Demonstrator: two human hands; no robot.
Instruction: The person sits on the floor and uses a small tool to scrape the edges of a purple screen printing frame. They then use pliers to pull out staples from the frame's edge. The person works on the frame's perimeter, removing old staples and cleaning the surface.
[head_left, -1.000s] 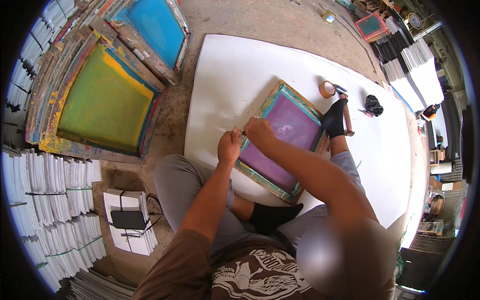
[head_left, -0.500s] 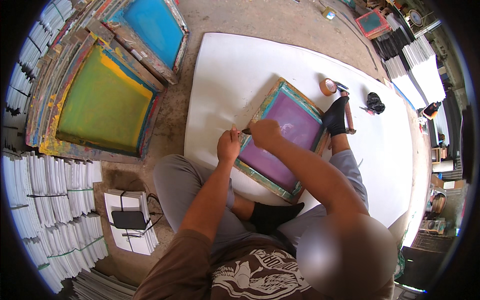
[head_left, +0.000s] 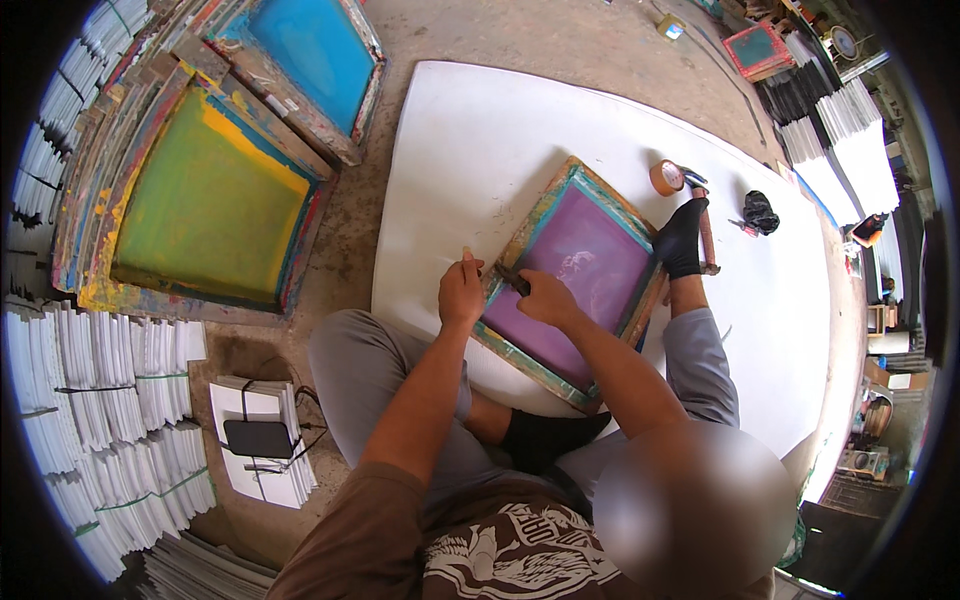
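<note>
A screen-printing frame [head_left: 572, 270] with a purple mesh and paint-stained wooden sides lies slanted on a white sheet in front of me. My right hand [head_left: 548, 298] is over the mesh near its left side, closed around a small dark hand tool [head_left: 514, 280]. That tool points at the frame's left rail; its exact kind is unclear. Just outside the same rail my left hand [head_left: 461, 291] is closed, thumb pointing up; whatever its fingers hold is hidden. My black-socked foot [head_left: 682, 240] rests against the frame's right side.
Right of the frame lie a tape roll [head_left: 666, 178], a hammer [head_left: 703, 225] and a crumpled black bag [head_left: 761, 212] on the white sheet [head_left: 440, 130]. Paint-covered screens [head_left: 215, 200] lean at the left, above tied paper stacks [head_left: 115, 370]. A phone [head_left: 257, 438] lies on a bundle.
My right hand has moved down and to the right with the tool, from beside the left hand to over the mesh. The left hand has barely moved.
</note>
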